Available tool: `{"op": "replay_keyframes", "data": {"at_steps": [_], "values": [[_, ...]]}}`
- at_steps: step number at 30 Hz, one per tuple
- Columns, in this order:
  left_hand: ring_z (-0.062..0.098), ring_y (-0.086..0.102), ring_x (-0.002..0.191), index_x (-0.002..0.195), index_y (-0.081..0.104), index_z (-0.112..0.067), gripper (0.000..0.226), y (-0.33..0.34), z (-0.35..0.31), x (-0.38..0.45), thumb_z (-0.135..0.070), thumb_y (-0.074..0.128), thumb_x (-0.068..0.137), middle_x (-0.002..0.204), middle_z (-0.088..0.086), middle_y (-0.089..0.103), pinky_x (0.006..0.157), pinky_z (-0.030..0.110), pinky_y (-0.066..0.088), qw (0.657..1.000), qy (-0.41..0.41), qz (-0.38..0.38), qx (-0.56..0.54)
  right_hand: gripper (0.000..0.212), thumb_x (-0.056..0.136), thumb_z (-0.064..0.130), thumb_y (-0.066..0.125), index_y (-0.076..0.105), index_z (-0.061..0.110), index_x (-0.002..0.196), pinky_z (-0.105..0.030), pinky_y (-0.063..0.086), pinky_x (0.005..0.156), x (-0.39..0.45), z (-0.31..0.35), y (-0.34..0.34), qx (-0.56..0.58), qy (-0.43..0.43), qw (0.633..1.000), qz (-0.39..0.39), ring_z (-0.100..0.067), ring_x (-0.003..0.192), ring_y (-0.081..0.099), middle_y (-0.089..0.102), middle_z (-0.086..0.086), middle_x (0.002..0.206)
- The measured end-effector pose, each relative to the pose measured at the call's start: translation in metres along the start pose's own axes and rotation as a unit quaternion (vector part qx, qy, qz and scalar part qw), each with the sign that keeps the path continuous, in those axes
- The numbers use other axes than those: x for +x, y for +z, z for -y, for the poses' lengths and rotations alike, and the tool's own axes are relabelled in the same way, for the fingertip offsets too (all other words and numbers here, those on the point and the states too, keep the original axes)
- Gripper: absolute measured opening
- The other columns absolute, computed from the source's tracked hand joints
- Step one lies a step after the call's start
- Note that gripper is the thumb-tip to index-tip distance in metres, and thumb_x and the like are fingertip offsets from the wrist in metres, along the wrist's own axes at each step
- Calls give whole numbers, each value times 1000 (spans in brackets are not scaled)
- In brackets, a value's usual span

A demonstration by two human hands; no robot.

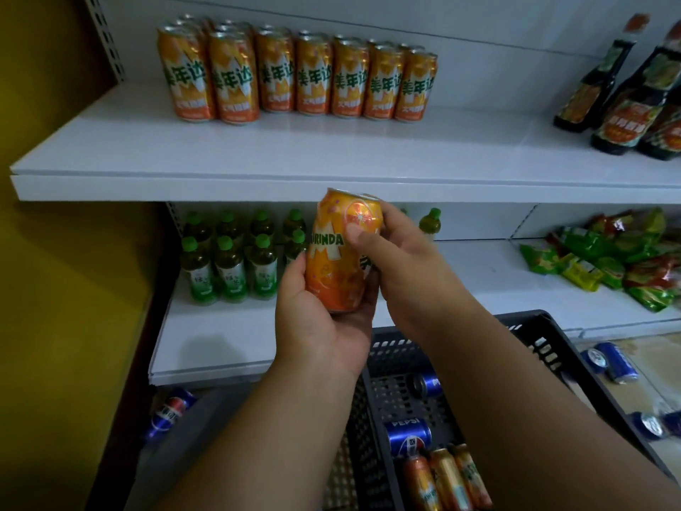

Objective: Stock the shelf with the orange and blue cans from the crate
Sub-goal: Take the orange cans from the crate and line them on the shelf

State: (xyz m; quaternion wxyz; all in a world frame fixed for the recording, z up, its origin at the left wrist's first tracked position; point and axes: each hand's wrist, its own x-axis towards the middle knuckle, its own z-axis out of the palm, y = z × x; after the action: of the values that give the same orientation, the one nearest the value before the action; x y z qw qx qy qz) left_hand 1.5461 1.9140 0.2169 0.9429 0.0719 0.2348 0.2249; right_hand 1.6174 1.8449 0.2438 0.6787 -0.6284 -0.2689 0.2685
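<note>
Hands hold one orange can (pixel 337 252) in the centre of the frame, in front of the edge of the upper shelf (pixel 294 149). The left hand (pixel 324 319) cups the lower half of the can from below and from the left, its fingers curled around the body. The right hand (pixel 398 260) grips the upper part from the right; its thumb presses on the printed orange slice near the top. The can stands almost upright, its long axis leaning a little to the right, the silver top pointing up toward the shelf edge. The word "MIRINDA" faces the camera.

On the upper shelf, in the upper left of the frame, a row of orange cans (pixel 298 79) stands upright, labels forward, with more behind. Dark bottles (pixel 626 94) stand at the upper right. On the lower shelf (pixel 228 337) there are green-capped bottles (pixel 228 267) at the left and snack bags (pixel 608 260) at the right.

The dark crate (pixel 545 337) is in the lower right of the frame, under the forearms. Inside it blue cans (pixel 407 437) and some orange cans (pixel 446 481) lie on their sides. More blue cans lie on the floor at the right (pixel 611 361) and at the lower left (pixel 169 411).
</note>
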Motion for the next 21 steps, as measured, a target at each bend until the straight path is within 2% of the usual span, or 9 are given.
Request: {"op": "replay_keyframes", "data": {"at_steps": [2,7,8,10,12,14,18,21], "values": [[36,73,99,121,68,-10,42,4,-8,2,-42,53,97,111,21,73,92,49,55,999,-17,26,-15,49,85,18,73,57,20,131,-44,58,92,2,3,1,-13,-22,999,35,-25,108,69,72,-7,115],[42,68,109,128,61,-5,49,8,-16,0,-41,53,96,118,26,69,105,52,46,997,-10,66,-36,64,65,30,89,60,25,122,-30,60,81,8,10,16,-90,-93,990,-51,-11,98,72,75,4,105],[42,68,108,128,61,-4,48,9,-18,0,-40,53,97,118,26,69,105,52,46,997,-8,70,-38,66,62,34,89,60,27,121,-29,60,80,8,10,19,-102,-97,988,-60,-8,97,72,74,6,104],[40,69,107,127,63,-5,48,11,-21,-1,-42,52,98,117,24,70,103,51,49,996,-11,74,-39,69,64,36,88,56,31,125,-35,60,85,9,12,23,-105,-87,990,-39,-10,101,71,73,6,107],[37,70,106,125,66,-6,50,14,-27,-1,-45,52,97,117,22,70,100,48,51,996,-15,78,-44,70,73,23,84,50,29,134,-45,58,91,11,17,22,-79,-69,994,18,-19,107,70,72,-1,113],[36,70,106,124,67,-6,50,20,-34,-1,-45,52,97,117,21,70,96,49,53,995,-8,85,-52,72,75,12,80,47,26,137,-48,57,91,14,25,22,-76,-68,994,42,-23,107,70,72,-6,113],[40,71,102,119,68,-2,50,37,-42,0,-43,53,95,113,25,71,96,53,52,992,24,93,-86,74,72,12,86,49,27,135,-42,60,88,24,39,35,-107,-116,987,-9,-16,102,71,72,-3,109],[40,72,97,111,72,-1,47,55,-50,7,-42,55,94,107,24,73,89,55,55,990,28,111,-88,74,72,14,88,50,32,133,-35,60,87,36,49,42,-133,-146,980,-32,-9,101,70,71,4,110]]}}
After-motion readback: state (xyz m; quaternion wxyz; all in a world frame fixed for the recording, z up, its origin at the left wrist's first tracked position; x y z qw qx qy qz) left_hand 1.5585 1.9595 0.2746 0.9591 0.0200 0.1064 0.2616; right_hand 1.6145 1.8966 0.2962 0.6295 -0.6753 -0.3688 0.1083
